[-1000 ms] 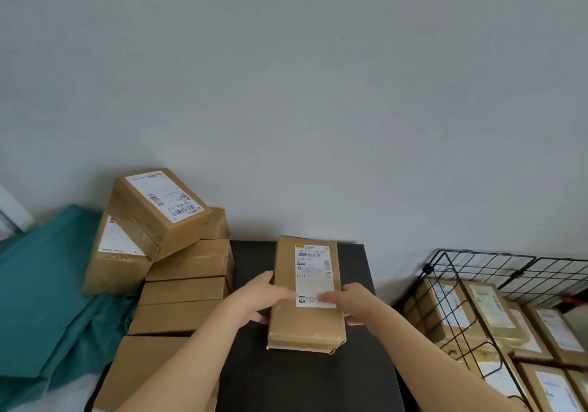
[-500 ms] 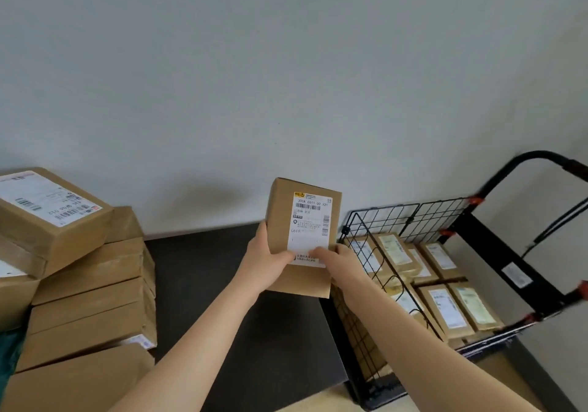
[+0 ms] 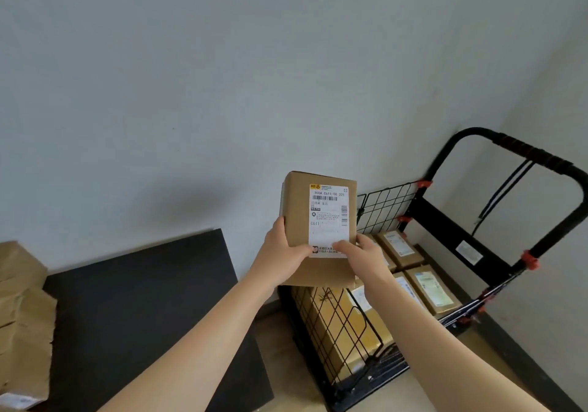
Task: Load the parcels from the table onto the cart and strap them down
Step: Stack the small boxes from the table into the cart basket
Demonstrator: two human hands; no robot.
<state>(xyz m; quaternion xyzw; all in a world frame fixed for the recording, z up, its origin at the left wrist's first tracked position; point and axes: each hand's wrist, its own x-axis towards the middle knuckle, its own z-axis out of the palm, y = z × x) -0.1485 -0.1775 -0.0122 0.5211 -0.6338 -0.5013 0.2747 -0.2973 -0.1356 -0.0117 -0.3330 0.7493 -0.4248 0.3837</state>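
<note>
parcel held over the cart's near corner, both hands gripping it

from my remote seat i see one brown parcel [image 3: 318, 230] held up in the air, its white shipping label [image 3: 327, 219] facing the camera. my left hand [image 3: 280, 260] clasps the parcel's left edge, thumb laid across the front face and the other fingers hidden behind the box. my right hand [image 3: 366, 257] grips the lower right corner, thumb pressed on the bottom of the label, the rest of the fingers wrapped out of sight. both hands are closed firmly on the box, which stands nearly upright, tilted a little to the left.

the parcel hangs just above the near-left corner of the cart [image 3: 366, 376], a black platform with wire mesh panels [image 3: 385, 208] along its left and far sides and a black looped handle [image 3: 515, 147] rising at the far right. orange clips [image 3: 529, 260] mark the frame joints. inside the cart lie several loaded parcels [image 3: 432, 287], labels up, packed side by side; a larger box [image 3: 334, 329] sits behind the near mesh.

to the left, the black table [image 3: 143, 303] shows a bare dark top, and a stack of brown boxes [image 3: 25, 316] sits at its left edge, partly cut off by the frame. a pale grey wall [image 3: 222, 77] fills the far background.
</note>
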